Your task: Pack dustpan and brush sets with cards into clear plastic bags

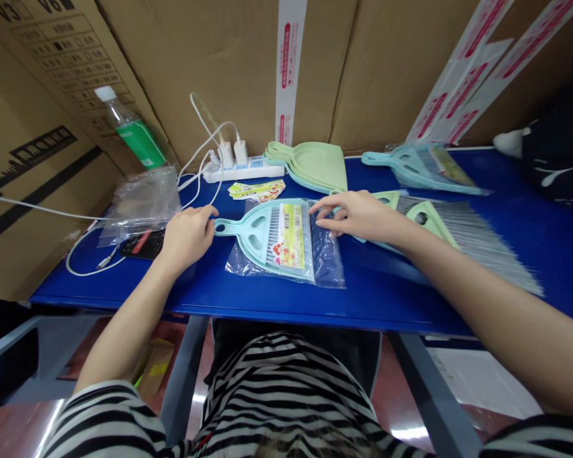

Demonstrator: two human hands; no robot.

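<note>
— Blue table (410, 299), and right in the middle of the picture lies your dustpan set (279, 238). Is it packed yet?

— Nearly, I think. The pale blue pan with its little brush and bright paper card sits inside a clear plastic bag (327, 257). You could not call the bag closed yet; I cannot tell if its end is sealed.

— What are your hands doing?

— Your left hand (187, 235) is curled at the tip of the pan's handle, touching it. Your right hand (356, 215) lies flat with fingers stretched out on the bag's far edge, pressing, not gripping.

— What is left to pack?

— Plenty, by the look of it. Green dustpans (315, 164) wait in a stack at the top middle. Loose brushes (463, 232) lie under your right arm. More paper cards (258, 189) rest just above the bag. One more bagged set (424, 166) sits at the upper right, so that one looks done.
</note>
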